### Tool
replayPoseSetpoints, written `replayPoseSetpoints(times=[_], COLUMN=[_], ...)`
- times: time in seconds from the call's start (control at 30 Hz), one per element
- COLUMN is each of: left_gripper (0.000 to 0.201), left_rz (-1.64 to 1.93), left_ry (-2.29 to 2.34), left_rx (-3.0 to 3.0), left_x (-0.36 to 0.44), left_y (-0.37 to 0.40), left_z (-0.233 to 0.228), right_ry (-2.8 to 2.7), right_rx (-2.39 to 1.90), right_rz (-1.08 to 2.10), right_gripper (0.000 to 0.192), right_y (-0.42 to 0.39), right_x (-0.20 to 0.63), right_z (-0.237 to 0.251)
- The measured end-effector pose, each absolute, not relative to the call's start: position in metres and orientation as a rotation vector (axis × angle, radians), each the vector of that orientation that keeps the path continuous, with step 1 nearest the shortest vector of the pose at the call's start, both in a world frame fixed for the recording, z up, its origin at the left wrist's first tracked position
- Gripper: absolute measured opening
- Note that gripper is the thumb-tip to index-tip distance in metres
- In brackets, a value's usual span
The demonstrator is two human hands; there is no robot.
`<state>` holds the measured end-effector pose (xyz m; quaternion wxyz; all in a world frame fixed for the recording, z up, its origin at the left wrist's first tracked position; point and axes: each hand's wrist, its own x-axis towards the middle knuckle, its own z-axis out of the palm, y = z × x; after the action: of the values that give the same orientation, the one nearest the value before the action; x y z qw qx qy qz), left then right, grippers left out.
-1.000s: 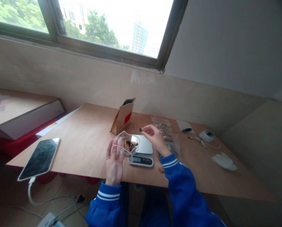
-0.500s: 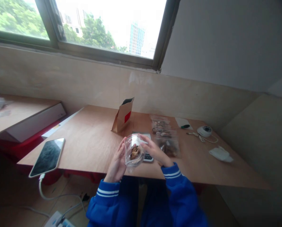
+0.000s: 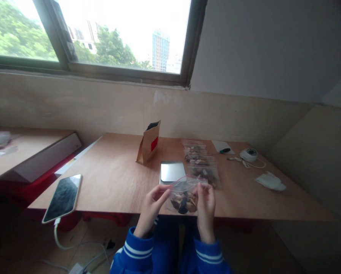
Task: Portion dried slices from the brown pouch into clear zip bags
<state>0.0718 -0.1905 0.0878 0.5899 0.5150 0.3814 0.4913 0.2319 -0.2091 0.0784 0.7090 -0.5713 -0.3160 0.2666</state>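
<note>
A small clear zip bag [image 3: 184, 195] with dark and brown pieces inside hangs above the table's near edge. My left hand [image 3: 152, 205] pinches its top left corner and my right hand [image 3: 205, 202] pinches its top right corner. Just behind the bag sits a small digital scale [image 3: 172, 171] with a bare metal plate. A brown paper pouch [image 3: 149, 143] with a red label stands upright farther back.
Several filled clear bags [image 3: 200, 163] lie in a row right of the scale. A phone [image 3: 63, 198] on a cable rests at the wooden table's [image 3: 113, 179] left corner. A green pen [image 3: 225, 150], a small round white device [image 3: 248, 154] and a white cloth [image 3: 270, 181] lie at the right.
The bag moved from above the scale down toward the table's near edge. My right hand, which held a piece over the scale, now grips the bag's top. The scale plate is uncovered.
</note>
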Motion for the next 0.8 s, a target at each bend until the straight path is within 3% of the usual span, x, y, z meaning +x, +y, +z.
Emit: replayPoseSetpoints(times=[0.33, 0.47, 0.6, 0.8], left_gripper=[0.033, 0.042, 0.045, 0.036], left_rz=[1.627, 1.575, 1.242, 1.454], left_ry=[1.25, 1.146, 0.883, 1.049], left_rx=[1.097, 1.074, 0.927, 0.876], left_x=[0.064, 0.067, 0.08, 0.07], left_y=[-0.177, -0.182, -0.196, -0.198], left_z=[0.112, 0.103, 0.081, 0.071], right_ry=[-0.686, -0.653, -0.643, -0.966], right_rx=[-1.416, -1.318, -1.245, -1.213], right_rz=[0.366, 0.466, 0.509, 0.661], right_gripper=[0.05, 0.047, 0.042, 0.037], right_y=[-0.218, -0.219, -0.219, -0.216], right_x=[0.241, 0.221, 0.202, 0.22], right_z=[0.071, 0.078, 0.078, 0.073])
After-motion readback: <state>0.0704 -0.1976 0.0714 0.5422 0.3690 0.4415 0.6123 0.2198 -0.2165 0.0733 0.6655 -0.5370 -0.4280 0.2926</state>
